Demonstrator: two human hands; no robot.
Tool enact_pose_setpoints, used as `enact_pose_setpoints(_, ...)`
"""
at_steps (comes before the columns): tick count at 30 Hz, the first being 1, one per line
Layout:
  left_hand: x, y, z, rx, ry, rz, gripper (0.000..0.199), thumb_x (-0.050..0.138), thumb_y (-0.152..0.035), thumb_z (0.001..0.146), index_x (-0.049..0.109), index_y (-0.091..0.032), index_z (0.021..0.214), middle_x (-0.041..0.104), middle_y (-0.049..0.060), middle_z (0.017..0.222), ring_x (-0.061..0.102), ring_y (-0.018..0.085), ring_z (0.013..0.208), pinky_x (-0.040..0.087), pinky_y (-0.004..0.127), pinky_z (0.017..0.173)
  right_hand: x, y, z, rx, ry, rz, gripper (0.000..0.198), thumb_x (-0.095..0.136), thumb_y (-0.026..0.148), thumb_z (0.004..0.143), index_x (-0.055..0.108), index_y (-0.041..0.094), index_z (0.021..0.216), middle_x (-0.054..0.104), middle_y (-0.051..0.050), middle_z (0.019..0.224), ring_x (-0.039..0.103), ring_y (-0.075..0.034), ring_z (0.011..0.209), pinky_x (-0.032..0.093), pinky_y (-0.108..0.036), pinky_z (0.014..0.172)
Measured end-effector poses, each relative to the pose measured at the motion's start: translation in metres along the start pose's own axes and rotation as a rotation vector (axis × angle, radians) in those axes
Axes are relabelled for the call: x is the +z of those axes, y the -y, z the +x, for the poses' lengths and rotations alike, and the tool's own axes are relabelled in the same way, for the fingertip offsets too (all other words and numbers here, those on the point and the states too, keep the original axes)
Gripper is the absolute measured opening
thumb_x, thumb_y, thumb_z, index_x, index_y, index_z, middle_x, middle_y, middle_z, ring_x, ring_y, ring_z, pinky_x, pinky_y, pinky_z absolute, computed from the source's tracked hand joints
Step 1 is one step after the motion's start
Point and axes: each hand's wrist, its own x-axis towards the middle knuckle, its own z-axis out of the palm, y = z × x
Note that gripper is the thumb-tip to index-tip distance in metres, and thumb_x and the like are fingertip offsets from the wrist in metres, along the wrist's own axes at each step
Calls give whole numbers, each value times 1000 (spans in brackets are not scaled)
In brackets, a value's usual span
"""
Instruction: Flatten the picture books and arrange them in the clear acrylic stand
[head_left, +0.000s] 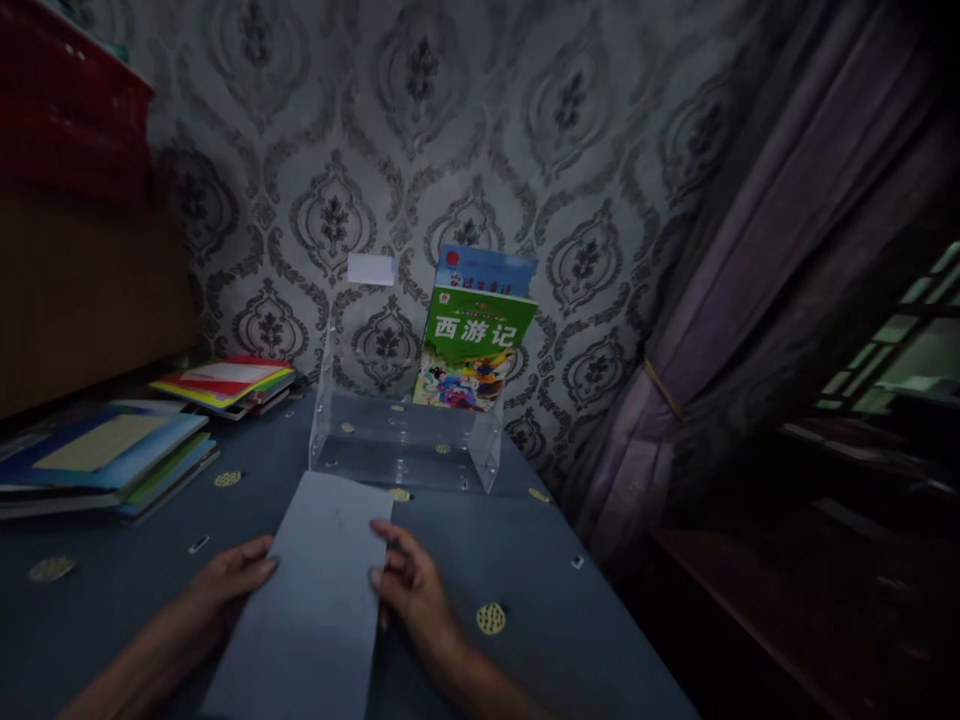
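A pale sheet point(322, 600) is gripped by left hand point(234, 580) and right hand point(416, 590); past them, "西游记" is printed on a green book point(474, 345).

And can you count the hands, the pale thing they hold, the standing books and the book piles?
Hands: 2 (left hand, right hand)
Pale booklet or sheet: 1
Standing books: 2 (green book, blue book)
Book piles: 2 (near pile, far pile)
Total: 7

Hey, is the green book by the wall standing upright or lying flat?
Upright: the green book faces the camera, title near the top, and the blue book rises behind it at the clear stand.
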Motion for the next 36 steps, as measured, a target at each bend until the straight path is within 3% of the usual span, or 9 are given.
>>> enact_pose_setpoints(5, 4, 0, -2, -37, 189, 211, 64, 95, -50, 49, 68, -14, 94, 71, 1, 69, 61, 12, 53, 48, 21, 46, -10, 21, 17, 6, -133, -101, 66, 78, 45, 67, 54, 24, 125, 52, 8, 71, 46, -10, 57, 36, -22, 55)
enact_pose_setpoints(9, 4, -8, -11, -174, 229, 537, 59, 77, -70, 67, 64, -14, 81, 71, 5, 67, 63, 13, 53, 39, 18, 41, -22, 17, 40, 41, 16, -287, 51, 71, 50, 71, 64, 19, 111, 54, 6, 67, 48, -11, 58, 38, -24, 58)
enact_pose_setpoints(13, 9, -19, -30, -277, 411, 770, 60, 62, -75, 78, 64, -15, 73, 67, 3, 58, 59, 12, 46, 36, 19, 39, -24, 19, 66, 87, 201, -363, 39, 72, 37, 72, 71, 16, 104, 58, 5, 64, 52, -12, 58, 40, -25, 59)
enact_pose_setpoints(15, 15, -25, -35, -154, 412, 817, 56, 57, -70, 85, 67, -15, 80, 69, 4, 64, 63, 14, 53, 46, 22, 47, -20, 21, 81, 90, 280, -435, 31, 71, 27, 74, 74, 15, 102, 57, 6, 60, 50, -11, 56, 38, -24, 57)
enact_pose_setpoints(18, 19, -27, -25, 237, 220, 1033, 46, 51, -59, 93, 71, -17, 97, 75, 8, 90, 71, 20, 80, 57, 31, 71, -12, 24, 93, 82, 333, -538, 25, 69, 14, 76, 77, 15, 100, 59, 6, 60, 53, -12, 59, 41, -25, 61)
enact_pose_setpoints(22, 7, -7, 10, 628, 30, 1475, 44, 46, -47, 99, 63, -20, 129, 63, 12, 140, 57, 28, 131, 46, 48, 110, 0, 28, 68, -112, 294, -881, 29, 62, 8, 86, 74, 16, 111, 73, -6, 93, 66, -22, 93, 50, -39, 89)
enact_pose_setpoints(25, -4, 14, 30, 677, 10, 1652, 49, 39, -44, 102, 56, -15, 138, 54, 16, 149, 48, 29, 141, 42, 50, 115, 6, 25, 22, -374, 308, -1243, 33, 51, 21, 100, 63, 20, 131, 68, -12, 131, 60, -27, 124, 43, -51, 110)
enact_pose_setpoints(28, -8, 26, 35, 726, -23, 1697, 52, 33, -44, 105, 54, -14, 141, 53, 17, 150, 47, 30, 143, 43, 52, 114, 2, 17, -21, -439, 440, -1383, 44, 47, 30, 103, 52, 11, 142, 52, -18, 151, 44, -27, 144, 39, -47, 119)
enact_pose_setpoints(36, -4, 22, 30, 731, -21, 1729, 61, 24, -51, 106, 51, -12, 144, 51, 19, 152, 45, 32, 144, 41, 54, 116, -52, 15, -55, -436, 184, -1544, 48, 39, 32, 106, 49, 5, 145, 53, -20, 149, 46, -28, 144, 41, -51, 119)
